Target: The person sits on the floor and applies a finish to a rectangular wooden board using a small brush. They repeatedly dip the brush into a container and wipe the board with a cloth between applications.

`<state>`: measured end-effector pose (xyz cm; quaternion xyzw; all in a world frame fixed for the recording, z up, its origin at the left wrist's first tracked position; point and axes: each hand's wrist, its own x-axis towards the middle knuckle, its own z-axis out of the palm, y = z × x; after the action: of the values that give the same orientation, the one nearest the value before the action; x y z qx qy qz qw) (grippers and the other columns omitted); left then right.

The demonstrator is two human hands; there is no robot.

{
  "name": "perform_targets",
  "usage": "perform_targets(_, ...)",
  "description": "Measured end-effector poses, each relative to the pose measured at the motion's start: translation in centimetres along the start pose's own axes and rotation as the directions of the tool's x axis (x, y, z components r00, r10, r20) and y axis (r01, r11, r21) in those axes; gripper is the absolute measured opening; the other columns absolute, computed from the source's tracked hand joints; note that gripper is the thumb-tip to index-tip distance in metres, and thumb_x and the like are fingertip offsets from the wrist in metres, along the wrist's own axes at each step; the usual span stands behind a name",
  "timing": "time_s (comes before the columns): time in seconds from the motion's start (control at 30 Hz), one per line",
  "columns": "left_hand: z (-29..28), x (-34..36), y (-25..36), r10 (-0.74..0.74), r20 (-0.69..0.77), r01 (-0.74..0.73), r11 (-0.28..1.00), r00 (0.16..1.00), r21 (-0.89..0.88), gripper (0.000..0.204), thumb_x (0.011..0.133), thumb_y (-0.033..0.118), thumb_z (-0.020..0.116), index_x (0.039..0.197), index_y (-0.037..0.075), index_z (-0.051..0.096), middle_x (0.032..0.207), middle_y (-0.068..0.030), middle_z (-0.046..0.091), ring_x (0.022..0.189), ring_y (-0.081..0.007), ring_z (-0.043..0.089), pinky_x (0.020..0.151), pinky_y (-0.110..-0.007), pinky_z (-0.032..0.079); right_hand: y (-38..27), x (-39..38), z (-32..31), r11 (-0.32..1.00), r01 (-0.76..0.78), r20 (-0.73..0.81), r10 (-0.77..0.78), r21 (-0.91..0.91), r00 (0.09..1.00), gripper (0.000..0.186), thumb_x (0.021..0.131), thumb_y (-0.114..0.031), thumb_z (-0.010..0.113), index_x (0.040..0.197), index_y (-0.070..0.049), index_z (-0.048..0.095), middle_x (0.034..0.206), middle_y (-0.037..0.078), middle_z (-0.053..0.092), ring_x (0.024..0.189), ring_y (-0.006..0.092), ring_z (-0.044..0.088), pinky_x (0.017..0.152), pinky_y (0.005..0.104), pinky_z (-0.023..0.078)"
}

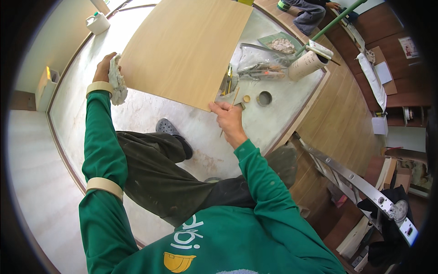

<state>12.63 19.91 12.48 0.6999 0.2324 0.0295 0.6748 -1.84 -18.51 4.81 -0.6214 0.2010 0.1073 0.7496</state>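
A large light-wood panel (182, 50) stretches away in front of me, its near edge raised over the pale floor. My left hand (106, 68) is closed at the panel's left edge with a crumpled white rag (118, 84) in it. At the near right corner, the fingertips of my right hand (229, 121) touch the panel. A thin wooden stick (236, 95) runs through that closed hand; its tip's kind cannot be made out. Beside this hand stand a small round cup (246, 98) and an open grey tin (264, 98). Tape rolls (105, 186) circle my left sleeve.
Clear plastic bags with tools (262, 68) and a cardboard tube (306, 65) lie right of the panel. A white jug (97, 23) stands far left. A metal ladder (349, 176) lies to the right over wood flooring. Another person's leg (306, 16) shows far right.
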Motion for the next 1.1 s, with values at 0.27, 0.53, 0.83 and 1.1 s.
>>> perform_targets(0.27, -0.8, 0.3, -0.1, 0.012, -0.038, -0.013, 1.0, 0.999, -0.016, 0.044, 0.091, 0.046, 0.063, 0.125, 0.017, 0.068, 0.103, -0.0023, 0.064, 0.081, -0.0144, 0.059, 0.068, -0.03, 0.052, -0.5, -0.4, -0.7, 0.997, -0.049, 0.107, 0.044, 0.051, 0.993, 0.03, 0.09, -0.015, 0.074, 0.112, 0.005, 0.07, 0.079, -0.001, 0.066, 0.048, 0.0027, 0.037, 0.043, 0.022, 0.027)
perform_targets(0.53, -1.7, 2.7, 4.7, 0.093, -0.301, -0.074, 0.994, 0.949, 0.077, 0.042, 0.088, 0.039, 0.071, 0.116, 0.008, 0.072, 0.087, -0.0042, 0.071, 0.064, -0.0138, 0.06, 0.059, -0.026, 0.049, -1.6, -0.1, -1.3, 0.999, -0.044, 0.038, 0.043, 0.026, 0.998, 0.028, 0.091, -0.024, 0.073, 0.1, 0.003, 0.071, 0.091, 0.011, 0.074, 0.049, 0.0039, 0.041, 0.043, 0.0212, 0.029)
perform_targets(0.83, 2.7, -6.4, 7.9, 0.394, -0.193, -0.355, 0.911, 0.899, 0.21, 0.039, 0.088, 0.033, 0.07, 0.113, 0.003, 0.075, 0.1, -0.0088, 0.075, 0.062, -0.0087, 0.059, 0.055, -0.023, 0.046, -1.0, 5.1, -0.9, 0.977, 0.178, -0.089, -0.189, -0.12, 0.978, 0.029, 0.09, -0.025, 0.075, 0.089, 0.004, 0.069, 0.082, 0.007, 0.072, 0.065, 0.0075, 0.053, 0.06, 0.0234, 0.04)
perform_targets(1.1, 3.4, -6.4, 8.2, 0.487, -0.054, -0.456, 0.845, 0.872, 0.279, 0.038, 0.09, 0.032, 0.067, 0.115, 0.004, 0.075, 0.104, -0.0107, 0.075, 0.067, -0.0072, 0.059, 0.055, -0.021, 0.046, -4.5, 10.3, -1.4, 0.996, 0.093, -0.154, -0.094, -0.012, 0.984, 0.029, 0.09, -0.029, 0.077, 0.091, -0.002, 0.066, 0.085, 0.009, 0.072, 0.047, 0.0022, 0.038, 0.04, 0.0212, 0.026)
